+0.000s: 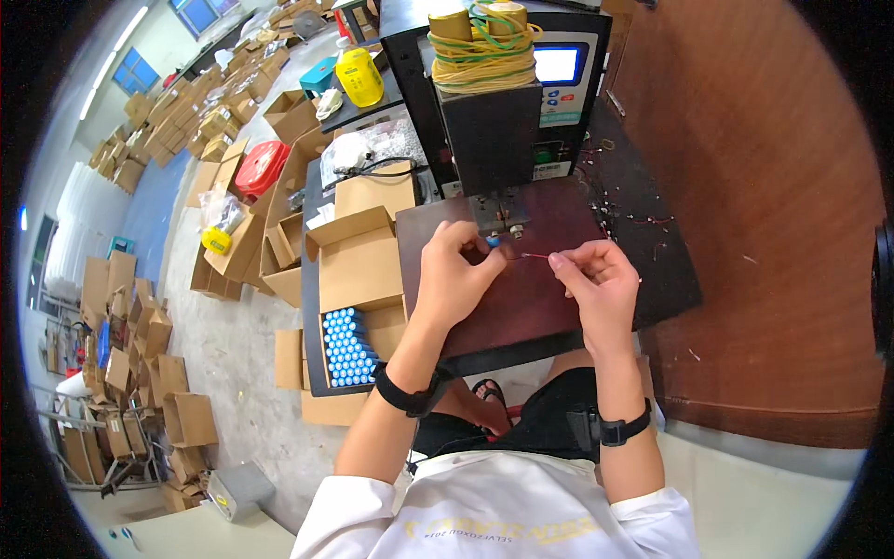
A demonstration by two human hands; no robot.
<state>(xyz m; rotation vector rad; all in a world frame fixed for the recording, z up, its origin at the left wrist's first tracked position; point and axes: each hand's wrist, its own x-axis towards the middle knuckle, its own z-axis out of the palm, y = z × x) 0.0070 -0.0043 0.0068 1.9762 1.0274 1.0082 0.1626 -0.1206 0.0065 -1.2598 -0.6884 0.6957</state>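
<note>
left hand (458,270) pinches a small blue cell (491,241) right under the welder head (501,216), while right hand (601,279) fingertips hold the thin red wire (535,256) taut to meet it.

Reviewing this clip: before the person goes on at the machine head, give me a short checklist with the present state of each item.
1. Left hand holds the small blue cell at the machine head: ok.
2. Right hand pinches the thin red wire: ok.
3. Wire tip touching the cell: cannot tell, too small.
4. Fingers clear of the head's tips: cannot tell.
5. Box of blue cells within the left hand's reach: ok.
</note>
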